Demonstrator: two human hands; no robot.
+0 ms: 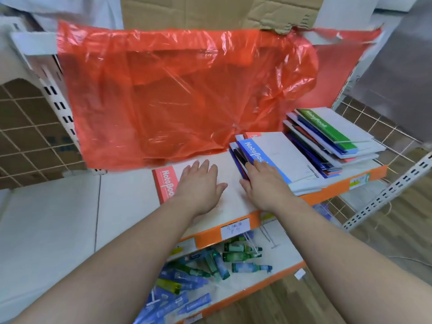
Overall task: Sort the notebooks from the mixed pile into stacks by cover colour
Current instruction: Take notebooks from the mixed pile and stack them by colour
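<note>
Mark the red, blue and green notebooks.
red notebook [163, 183]: head view, on its red title band at the left edge.
blue notebook [251, 148]: head view, on its blue title band.
green notebook [327, 128]: head view, on its green title band, atop the far right pile.

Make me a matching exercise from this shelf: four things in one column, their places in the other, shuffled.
Things:
1. red-spined notebook
2. blue-spined notebook
3. green-spined notebook
4. small bottles

Places:
A. on the lower shelf
B. under the flat left hand
C. on top of the far right pile
D. touched by the fingers of the right hand

Pairs: 1-B, 2-D, 3-C, 4-A.
</note>
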